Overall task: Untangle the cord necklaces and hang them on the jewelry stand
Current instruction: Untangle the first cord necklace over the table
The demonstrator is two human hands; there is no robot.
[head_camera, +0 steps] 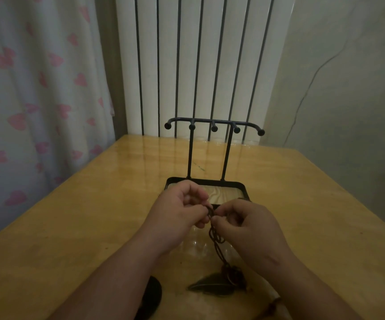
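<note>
The left hand and right hand meet at six o'clock of the black jewelry stand, just over the near rim of its tray base. Each pinches the top of the tangled brown cord necklaces between thumb and forefinger, with the other fingers curled in. The twisted cords run down toward six o'clock between the wrists to a dark leaf pendant low by the wooden table, and a dark round object lies at seven o'clock beside the left forearm.
</note>
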